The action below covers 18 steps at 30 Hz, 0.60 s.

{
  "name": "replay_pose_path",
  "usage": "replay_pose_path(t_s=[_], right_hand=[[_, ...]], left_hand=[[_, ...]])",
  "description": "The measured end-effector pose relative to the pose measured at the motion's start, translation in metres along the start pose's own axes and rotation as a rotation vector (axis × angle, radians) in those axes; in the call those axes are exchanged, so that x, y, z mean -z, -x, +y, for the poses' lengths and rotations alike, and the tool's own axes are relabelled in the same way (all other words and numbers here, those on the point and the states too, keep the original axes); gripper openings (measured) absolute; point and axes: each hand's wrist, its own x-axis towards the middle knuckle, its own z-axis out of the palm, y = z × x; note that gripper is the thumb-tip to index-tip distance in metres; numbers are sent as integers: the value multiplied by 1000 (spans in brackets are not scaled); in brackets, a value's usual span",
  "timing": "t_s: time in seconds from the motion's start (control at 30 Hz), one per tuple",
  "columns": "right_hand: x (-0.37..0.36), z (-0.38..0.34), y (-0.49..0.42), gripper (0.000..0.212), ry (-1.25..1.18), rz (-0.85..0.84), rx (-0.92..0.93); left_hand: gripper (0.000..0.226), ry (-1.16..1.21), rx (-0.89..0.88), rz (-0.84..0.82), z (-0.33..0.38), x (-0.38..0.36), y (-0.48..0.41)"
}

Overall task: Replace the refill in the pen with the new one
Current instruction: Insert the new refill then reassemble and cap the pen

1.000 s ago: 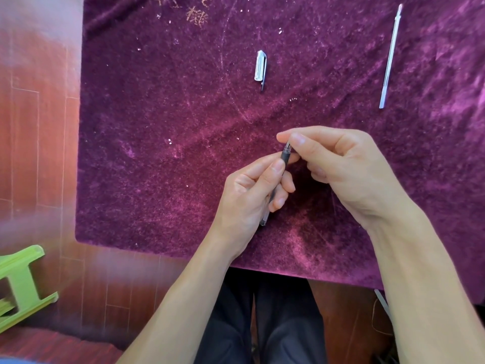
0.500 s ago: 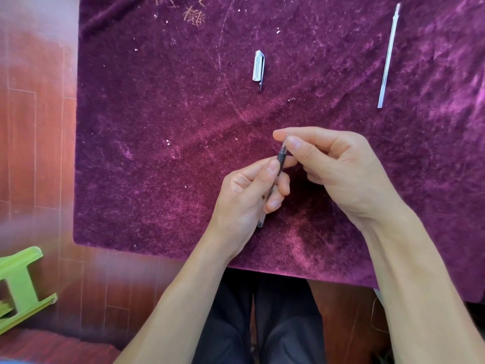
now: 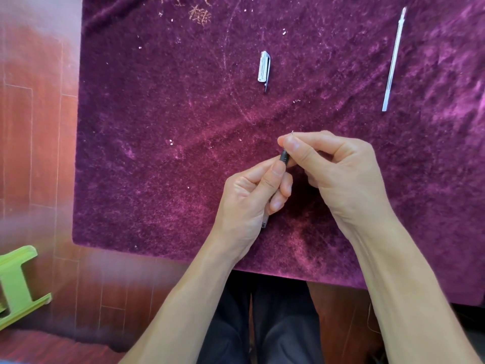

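Right hand (image 3: 338,177): my thumb and forefinger pinch the pen (image 3: 284,156) at its tip end.
Left hand (image 3: 252,195): I clamp the barrel; keep it fixed, twist only the nose.
New refill (image 3: 393,61): lies well apart on the cloth (image 3: 157,127).
Cap (image 3: 263,67): set aside.

A purple velvet cloth (image 3: 162,158) covers the table above reddish wood flooring (image 3: 34,143), a green stool (image 3: 15,282) alongside.
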Motion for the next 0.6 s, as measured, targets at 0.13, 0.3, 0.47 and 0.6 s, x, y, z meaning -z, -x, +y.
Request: replay_pose_path(t_s=[0.13,0.3,0.47,0.6], right_hand=[[-5,-10,-5,23,32,27,2],[-13,-31,-35,8,190,165,164],[-29,-41,-70,14,509,180,335],[-37,-43,-88,26,633,154,366]], left_hand=[[29,38,23,18,3,0,-1],[21,200,64,-15,7,3,0],[11,245,66,-40,9,5,-1],[12,284,68,-41,9,5,-1]])
